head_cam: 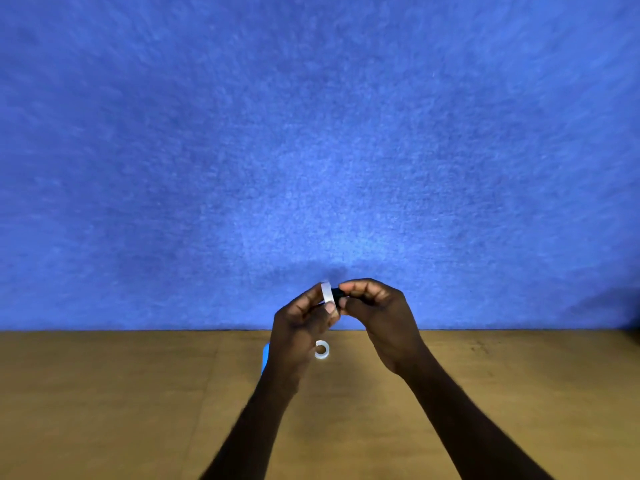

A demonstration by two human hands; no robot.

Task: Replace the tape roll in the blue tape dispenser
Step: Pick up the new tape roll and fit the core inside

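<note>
Both hands were raised above the brown surface (485, 393), meeting near the middle of the view in front of a blue felt-like backdrop (311, 133).

The left hand (304, 327) held a white tape roll (327, 292) on edge, pinched between thumb and fingertips; the thumb lay across the roll's near rim. The roll stood roughly upright, its flat faces turned left and right.

The right hand (377, 313) was curled closed around a small black piece (337, 292), thumb and forefinger pinching it. The black piece sat right against the right-hand face of the tape roll, at or in its centre hole; whether it was seated inside could not be told. Most of the piece was hidden by the fingers, so its shape was unclear.

A second white ring (321, 349) lay flat on the surface below the hands, just beside the left wrist, near the far edge of the surface. It looked thinner than the held roll.

The blue tape dispenser (265, 356) rested on the surface behind the left wrist; only a narrow blue sliver showed at the wrist's left side, the rest covered by the arm. It lay close to the flat ring, the wrist between them.

Both forearms were bare and entered from the bottom of the view.
</note>
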